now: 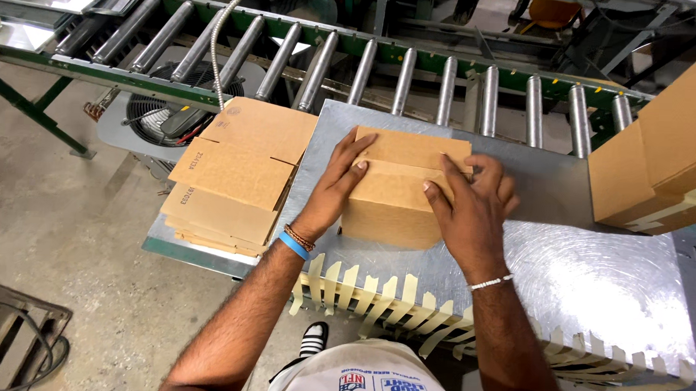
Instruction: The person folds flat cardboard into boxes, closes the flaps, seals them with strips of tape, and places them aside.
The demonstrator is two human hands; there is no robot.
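A small brown cardboard box [398, 197] stands on a grey metal work table [592, 273]. My left hand [337, 180] lies flat on the box's left top flap, fingers spread. On the right top flap my right hand [471, 200] presses down with fingers over the seam. Both flaps are folded shut under my palms.
A stack of flattened cardboard boxes [237, 176] lies at the table's left end. Several cut strips of tan tape [375, 297] hang along the front edge. A taped brown carton [662, 152] sits at the right. A roller conveyor [368, 65] runs behind; a fan [166, 108] is below it.
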